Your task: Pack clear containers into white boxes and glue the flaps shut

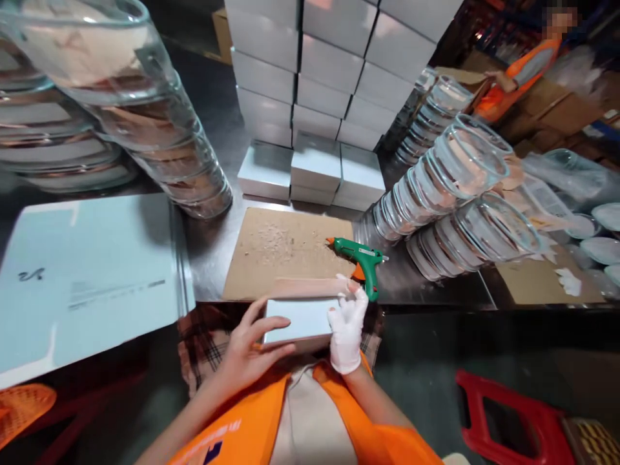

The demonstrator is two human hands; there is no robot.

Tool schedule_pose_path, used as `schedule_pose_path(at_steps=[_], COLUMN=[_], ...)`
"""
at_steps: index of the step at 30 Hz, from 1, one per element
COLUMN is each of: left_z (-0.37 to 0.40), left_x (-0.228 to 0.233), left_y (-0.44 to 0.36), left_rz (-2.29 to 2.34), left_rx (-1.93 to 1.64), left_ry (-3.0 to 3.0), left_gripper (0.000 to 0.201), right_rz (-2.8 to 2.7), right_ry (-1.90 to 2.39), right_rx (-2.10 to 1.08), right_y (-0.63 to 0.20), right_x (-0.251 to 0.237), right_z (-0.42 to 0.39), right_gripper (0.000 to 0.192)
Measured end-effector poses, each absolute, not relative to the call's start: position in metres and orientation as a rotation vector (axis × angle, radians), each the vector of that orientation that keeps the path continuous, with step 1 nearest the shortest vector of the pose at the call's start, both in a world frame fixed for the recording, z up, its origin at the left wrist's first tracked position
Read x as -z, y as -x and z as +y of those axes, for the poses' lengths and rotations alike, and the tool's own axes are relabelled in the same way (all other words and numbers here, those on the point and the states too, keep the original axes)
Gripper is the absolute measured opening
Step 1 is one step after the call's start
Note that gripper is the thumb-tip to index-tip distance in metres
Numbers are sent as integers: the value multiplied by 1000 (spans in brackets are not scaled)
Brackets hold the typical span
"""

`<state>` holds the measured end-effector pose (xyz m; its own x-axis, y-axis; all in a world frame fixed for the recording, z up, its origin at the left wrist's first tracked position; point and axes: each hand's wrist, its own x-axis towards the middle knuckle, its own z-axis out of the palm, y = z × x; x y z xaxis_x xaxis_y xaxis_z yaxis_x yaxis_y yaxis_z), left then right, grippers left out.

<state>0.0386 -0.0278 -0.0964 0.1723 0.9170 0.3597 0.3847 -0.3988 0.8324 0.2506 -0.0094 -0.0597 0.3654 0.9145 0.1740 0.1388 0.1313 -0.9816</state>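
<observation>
A small white box [301, 316] sits at the near table edge, its lid flap open and tilted away from me. My bare left hand [247, 352] holds the box's left side, fingers spread over the top. In a white glove, my right hand [347, 329] grips the right side, its fingertips at the flap's corner. Just beyond the glove, a green glue gun [364, 257] lies on a brown cardboard sheet [281, 248], nozzle pointing left.
White boxes [329, 84] are stacked at the back. Nested glass bowls lie in leaning stacks at left [159, 135] and right [450, 194]. Flat white sheets [82, 278] lie at left. A red stool [513, 420] stands at lower right. A person in an orange vest [523, 71] is at far right.
</observation>
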Motion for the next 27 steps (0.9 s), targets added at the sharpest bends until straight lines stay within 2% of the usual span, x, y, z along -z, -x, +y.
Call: schedule_pose_path(at_steps=[2,5,7,9,13,16,21,23,27], left_z=[-27,-29,-29,-28,-22,-18,-7,1,15], left_x=[97,98,100,103,113,115,93,79,58], left_y=[-22,-7,-3,-4,-7,-9,-20,-26,-42], left_rz=[1270,1421,1470,1454,1415,1452,1505,1452,1373], left_rx=[-1229,-1298,-1301,-1285,-1306,-1388,-1496,-1491,-1478], left_ry=[-1842,-1744,-1682,-1667,-1686,-1609,-1518,-1564,-1654], left_gripper=[22,20,23,27,30,30,26,25,26], right_rz=[-1141,-1211,-1227,-1242,-1183,-1085,-1033,-1056,-1204], right_ry=[1422,1820,2099,2195,2111,1945,1712,1643,1571], right_rx=[-751,-496,-579,-773,-1108,-1237,-1049,-987,-1098], right_y=[-278,-335,-367,-386,-394,-392,-370,-358,-342], right_x=[53,37,28,24,21,14,13,21,37], right_z=[-7,15,38,62,87,85,58,46,24], right_gripper=[44,39,40,33,18,22,36,35,50])
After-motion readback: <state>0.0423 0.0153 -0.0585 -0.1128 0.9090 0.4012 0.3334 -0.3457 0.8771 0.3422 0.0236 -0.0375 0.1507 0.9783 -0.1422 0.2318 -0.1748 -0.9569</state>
